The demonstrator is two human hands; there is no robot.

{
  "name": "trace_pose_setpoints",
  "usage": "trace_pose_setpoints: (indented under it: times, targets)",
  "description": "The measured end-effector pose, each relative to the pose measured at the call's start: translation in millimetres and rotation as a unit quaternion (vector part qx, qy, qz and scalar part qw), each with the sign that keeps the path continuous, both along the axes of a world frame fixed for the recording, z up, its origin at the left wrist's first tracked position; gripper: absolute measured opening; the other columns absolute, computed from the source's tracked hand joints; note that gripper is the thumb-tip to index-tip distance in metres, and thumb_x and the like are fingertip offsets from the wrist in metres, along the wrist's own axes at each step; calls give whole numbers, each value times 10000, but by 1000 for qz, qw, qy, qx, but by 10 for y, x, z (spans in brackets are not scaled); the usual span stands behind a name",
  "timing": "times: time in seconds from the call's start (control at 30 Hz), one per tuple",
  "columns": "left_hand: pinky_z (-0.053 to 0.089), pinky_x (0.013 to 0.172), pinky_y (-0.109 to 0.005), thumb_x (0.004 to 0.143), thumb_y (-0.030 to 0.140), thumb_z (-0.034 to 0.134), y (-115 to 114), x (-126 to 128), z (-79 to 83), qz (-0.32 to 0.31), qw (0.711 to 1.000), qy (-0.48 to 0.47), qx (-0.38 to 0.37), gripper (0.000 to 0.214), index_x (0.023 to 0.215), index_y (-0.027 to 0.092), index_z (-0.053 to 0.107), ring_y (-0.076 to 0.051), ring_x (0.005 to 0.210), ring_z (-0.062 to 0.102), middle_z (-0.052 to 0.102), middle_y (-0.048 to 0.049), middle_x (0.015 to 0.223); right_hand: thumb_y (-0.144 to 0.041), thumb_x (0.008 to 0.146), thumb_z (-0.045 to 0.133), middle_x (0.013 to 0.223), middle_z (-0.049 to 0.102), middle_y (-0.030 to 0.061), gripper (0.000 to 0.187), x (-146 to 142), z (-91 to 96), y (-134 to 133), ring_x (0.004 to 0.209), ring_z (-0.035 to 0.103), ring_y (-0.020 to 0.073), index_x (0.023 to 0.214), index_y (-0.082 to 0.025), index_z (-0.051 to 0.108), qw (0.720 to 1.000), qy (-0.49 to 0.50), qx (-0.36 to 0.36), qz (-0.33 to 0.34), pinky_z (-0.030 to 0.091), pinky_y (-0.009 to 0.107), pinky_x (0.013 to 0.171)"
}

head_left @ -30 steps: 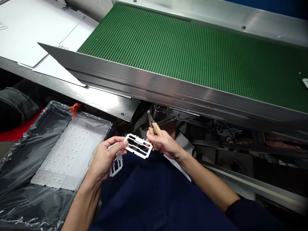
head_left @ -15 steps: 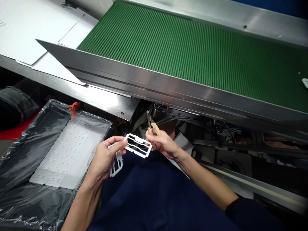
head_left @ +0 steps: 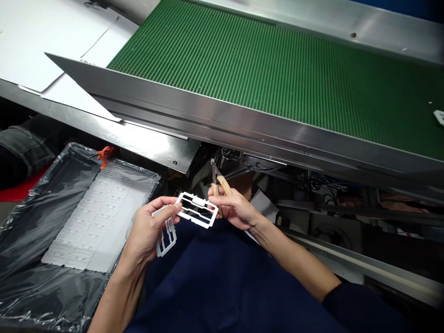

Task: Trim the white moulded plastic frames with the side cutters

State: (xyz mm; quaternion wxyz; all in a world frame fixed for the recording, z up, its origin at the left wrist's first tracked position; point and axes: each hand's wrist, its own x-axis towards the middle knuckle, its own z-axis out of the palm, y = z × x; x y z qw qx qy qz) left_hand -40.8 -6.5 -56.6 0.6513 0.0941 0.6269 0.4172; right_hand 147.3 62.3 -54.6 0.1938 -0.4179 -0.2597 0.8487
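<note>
My left hand pinches the left end of a white plastic frame and also grips a second white frame that hangs below its palm. My right hand is closed on a pair of cutters with tan handles, jaws pointing up, and its fingertips touch the right end of the first frame. Both hands are over my dark blue lap, just below the steel edge of the conveyor.
A green conveyor belt with steel side rails runs across the top; a small white part lies at its right edge. At the left, a plastic-lined bin holds a white sheet of moulded parts. White cardboard lies top left.
Both hands and the frame have shifted slightly left and up in the view; the grip on the frames and cutters is unchanged.
</note>
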Motion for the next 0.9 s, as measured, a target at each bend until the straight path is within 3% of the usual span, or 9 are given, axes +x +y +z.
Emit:
trace_pose_setpoints:
  times: [0.2,0.3,0.4,0.5,0.7,0.9]
  targets:
    - [419,428,-141,614,302,787,-38,29,211,32,999,8,12,310,866,184,651,-88,493,525,581,18,594,-198,647,730,630,517,-42,285,-1,77,-19,562,512,72,848,-174,529,999,24,-32,-11,382,182,499]
    - [432,433,-150,603,283,789,-46,24,326,16,999,-31,29,466,1039,215,641,-106,524,547,597,9,646,-167,638,735,621,490,-53,303,15,124,-20,574,516,72,865,-180,534,998,45,-46,-24,375,184,512]
    - [446,435,-159,559,264,809,-61,20,403,3,998,-55,18,501,1032,188,659,-107,516,540,616,-10,668,-158,643,732,617,483,-54,301,37,187,-17,573,513,72,870,-181,536,997,47,-48,-25,364,185,512]
    - [440,426,-154,540,232,818,-79,38,440,28,998,-62,7,420,933,180,678,-88,473,511,603,2,617,-206,684,715,660,525,-31,273,66,251,-33,598,519,82,882,-180,529,999,42,-20,-9,382,199,535]
    - [445,430,-144,547,237,821,-127,90,423,84,996,-8,-4,441,954,198,658,-92,506,532,605,20,655,-205,667,740,744,553,-13,329,120,303,-136,624,555,102,901,-175,510,994,8,106,-2,440,241,587]
    - [423,423,-128,575,260,806,-133,111,419,84,996,21,1,494,1041,209,646,-91,514,532,588,32,623,-145,616,766,748,531,-32,360,103,250,-174,604,552,83,867,-164,509,993,2,111,-34,457,229,581]
